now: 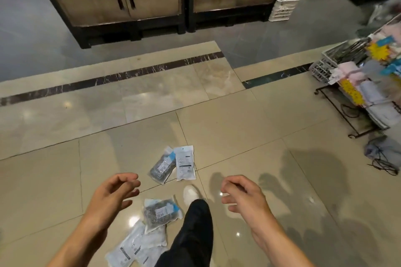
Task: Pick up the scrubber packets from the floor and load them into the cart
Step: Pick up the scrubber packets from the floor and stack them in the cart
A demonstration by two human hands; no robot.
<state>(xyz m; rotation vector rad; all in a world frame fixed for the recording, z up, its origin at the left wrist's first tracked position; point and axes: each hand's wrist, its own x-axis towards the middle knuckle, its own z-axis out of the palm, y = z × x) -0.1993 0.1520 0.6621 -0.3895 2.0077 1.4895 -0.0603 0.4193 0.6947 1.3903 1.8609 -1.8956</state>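
Now reaching: both hands empty above the packets on the floor.
Left hand and right hand loosely spread; next, probably stoop and grasp.

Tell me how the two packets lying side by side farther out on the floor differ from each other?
The left packet shows its dark, wiry scrubber through clear plastic, while the right packet shows a white printed side. The left packet lies slanted; the right packet lies nearly straight up the picture. The left packet looks bulgier, the right packet flatter. Both rest on the tiled floor, edges touching, held by neither hand.
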